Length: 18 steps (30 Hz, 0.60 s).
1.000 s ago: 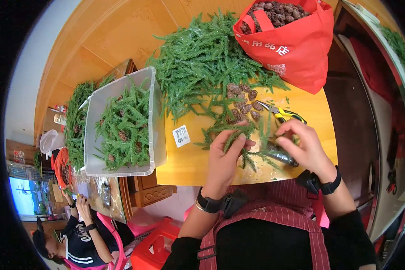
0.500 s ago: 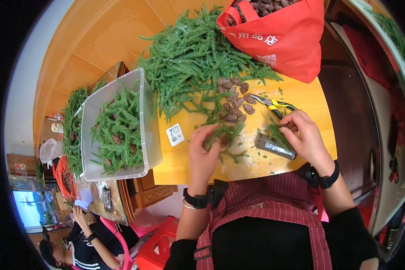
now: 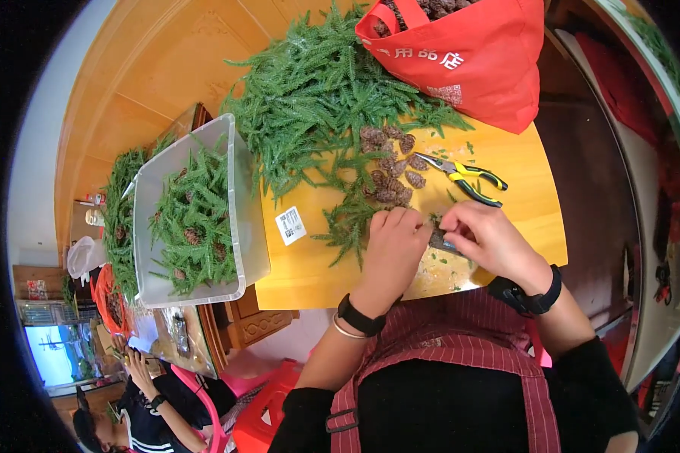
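Observation:
My left hand (image 3: 395, 253) is closed over the table's near part, and a green artificial fir sprig (image 3: 347, 226) sticks out past its fingers on the left; the gripped end is hidden. Close beside it, my right hand (image 3: 495, 238) is pinched together, and what it holds is hidden. Between and partly under the hands lies a dark bundle in shiny wrap (image 3: 440, 240), with green bits by the right fingertips. Small brown pine cones (image 3: 391, 185) are heaped just beyond my hands. Pliers (image 3: 465, 175) with yellow and black handles lie to their right, untouched.
A large pile of green sprigs (image 3: 317, 90) covers the table's far side. The red bag (image 3: 476, 64) of pine cones stands far right. At left is a clear plastic bin (image 3: 238, 219) of sprigs with cones; a white label (image 3: 290, 226) lies near it. Another person (image 3: 159, 415) sits lower left.
My left hand has moved right, and the two hands are now close together. My right hand has shifted slightly left and down, away from the plier handles. The sprig now points left.

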Each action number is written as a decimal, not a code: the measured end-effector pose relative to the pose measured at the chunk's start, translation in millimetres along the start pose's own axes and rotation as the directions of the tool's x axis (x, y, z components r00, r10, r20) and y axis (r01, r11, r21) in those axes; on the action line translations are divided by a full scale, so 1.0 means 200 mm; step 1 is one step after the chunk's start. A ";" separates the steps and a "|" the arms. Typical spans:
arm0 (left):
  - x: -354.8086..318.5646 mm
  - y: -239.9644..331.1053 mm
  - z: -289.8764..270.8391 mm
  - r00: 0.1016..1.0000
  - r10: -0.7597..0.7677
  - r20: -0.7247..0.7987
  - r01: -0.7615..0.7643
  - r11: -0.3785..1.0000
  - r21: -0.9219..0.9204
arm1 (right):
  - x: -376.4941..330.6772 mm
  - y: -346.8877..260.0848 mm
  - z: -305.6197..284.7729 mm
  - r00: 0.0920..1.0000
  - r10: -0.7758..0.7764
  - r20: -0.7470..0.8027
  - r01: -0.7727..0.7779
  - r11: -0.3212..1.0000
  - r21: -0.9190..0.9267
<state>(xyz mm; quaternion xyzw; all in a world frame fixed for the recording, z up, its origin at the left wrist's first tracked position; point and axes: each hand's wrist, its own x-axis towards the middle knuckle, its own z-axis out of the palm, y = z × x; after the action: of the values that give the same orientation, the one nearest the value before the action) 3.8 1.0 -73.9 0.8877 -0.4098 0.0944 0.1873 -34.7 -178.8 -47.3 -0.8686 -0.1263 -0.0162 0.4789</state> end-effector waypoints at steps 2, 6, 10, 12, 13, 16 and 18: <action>0.01 -0.01 0.01 0.999 0.007 0.052 -0.008 1.000 0.025 | -0.01 0.01 0.01 0.999 0.007 0.044 -0.007 1.000 -0.007; 0.02 -0.03 0.01 1.000 0.011 0.024 -0.012 0.999 0.041 | -0.02 0.03 0.03 0.999 0.007 0.054 -0.006 1.000 -0.022; 0.04 -0.08 -0.05 0.999 0.029 -0.025 -0.028 0.997 0.068 | -0.02 0.04 0.04 0.998 0.026 0.053 -0.024 0.999 -0.032; 0.04 -0.10 -0.13 0.999 -0.018 -0.031 0.020 0.997 0.072 | -0.02 0.04 0.04 0.998 0.031 0.061 -0.028 0.999 -0.047; 0.05 -0.11 -0.17 0.999 -0.021 -0.030 0.023 0.997 0.075 | -0.01 0.03 0.05 0.999 0.029 0.030 -0.028 0.999 -0.026; 0.08 -0.13 -0.30 0.998 -0.028 -0.054 0.033 0.994 0.104 | 0.02 -0.01 0.06 1.000 0.005 -0.012 -0.005 1.000 0.001; 0.12 -0.12 -0.36 0.998 0.019 -0.054 -0.008 0.983 0.184 | 0.06 -0.03 0.06 1.000 -0.014 -0.026 0.014 1.000 0.004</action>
<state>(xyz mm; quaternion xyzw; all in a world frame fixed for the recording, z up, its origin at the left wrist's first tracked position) 36.6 29.4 -6.3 0.8954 -0.4001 0.1575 0.1155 -26.1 -162.5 -47.5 -0.8665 -0.1261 -0.0303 0.4821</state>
